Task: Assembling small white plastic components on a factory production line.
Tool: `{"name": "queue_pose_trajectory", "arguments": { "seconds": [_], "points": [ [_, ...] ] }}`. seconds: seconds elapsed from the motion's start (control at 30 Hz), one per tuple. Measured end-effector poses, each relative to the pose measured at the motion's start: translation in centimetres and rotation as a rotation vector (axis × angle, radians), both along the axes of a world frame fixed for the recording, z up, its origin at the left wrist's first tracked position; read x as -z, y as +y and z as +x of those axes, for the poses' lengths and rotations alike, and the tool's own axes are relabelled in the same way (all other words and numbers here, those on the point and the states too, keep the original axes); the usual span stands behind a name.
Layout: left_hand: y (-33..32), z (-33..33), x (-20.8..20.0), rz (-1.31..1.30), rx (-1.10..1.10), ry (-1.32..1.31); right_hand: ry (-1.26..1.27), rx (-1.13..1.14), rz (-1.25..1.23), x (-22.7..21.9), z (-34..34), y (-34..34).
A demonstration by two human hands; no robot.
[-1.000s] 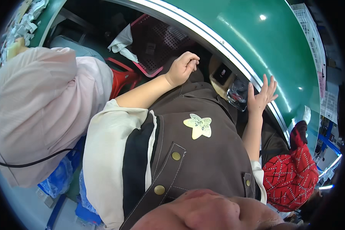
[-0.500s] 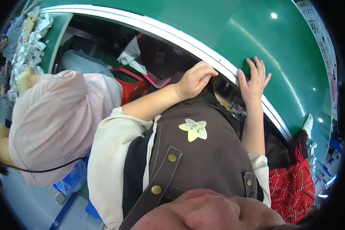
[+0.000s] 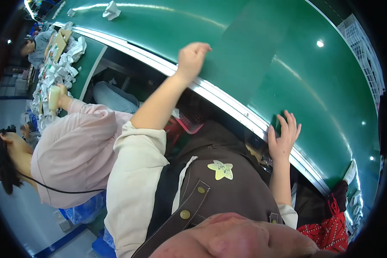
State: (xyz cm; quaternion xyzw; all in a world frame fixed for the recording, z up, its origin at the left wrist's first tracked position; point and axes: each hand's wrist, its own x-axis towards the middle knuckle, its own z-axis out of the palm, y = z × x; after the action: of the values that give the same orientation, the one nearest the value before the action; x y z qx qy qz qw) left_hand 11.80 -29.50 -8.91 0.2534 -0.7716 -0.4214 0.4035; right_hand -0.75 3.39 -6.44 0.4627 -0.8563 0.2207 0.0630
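1. The left hand [image 3: 192,58] is stretched over the green surface [image 3: 262,64], grip loosely curled, nothing held.
2. The right hand [image 3: 283,138] is laid flat on the surface's metal edge [image 3: 228,99], fingers spread, empty.

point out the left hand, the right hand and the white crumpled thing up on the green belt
left hand [image 3: 192,56], head view, on the back of the loosely curled hand
right hand [image 3: 283,138], head view, on the back of the spread hand
white crumpled thing [image 3: 111,9], head view, on its middle

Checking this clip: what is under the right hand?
The right hand lies open on the green belt, by its metal rim. Only belt shows around the fingers; anything beneath the palm is covered.
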Motion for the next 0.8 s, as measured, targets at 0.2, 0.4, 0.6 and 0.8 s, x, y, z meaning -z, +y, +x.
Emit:
{"name": "queue_pose_trajectory", "arguments": {
  "seconds": [0.2,0.4,0.6,0.8],
  "points": [
    [-19.7,2.9,1.2,-0.158,-0.585,-0.159,-0.015,-0.001,0.021,-0.2,-0.1,-0.5],
    [-29.8,8.4,0.3,-0.361,-0.971,-0.434,-0.02,0.027,0.112,-0.7,-0.2,-0.9],
    [-35.6,9.3,-2.2,-0.243,-0.935,-0.574,-0.028,0.051,0.106,-1.0,-0.5,-1.7],
    [-42.6,11.6,-0.4,-0.278,-1.046,-0.677,0.0,0.121,0.142,-1.3,-0.2,-2.5]
  ]
}}
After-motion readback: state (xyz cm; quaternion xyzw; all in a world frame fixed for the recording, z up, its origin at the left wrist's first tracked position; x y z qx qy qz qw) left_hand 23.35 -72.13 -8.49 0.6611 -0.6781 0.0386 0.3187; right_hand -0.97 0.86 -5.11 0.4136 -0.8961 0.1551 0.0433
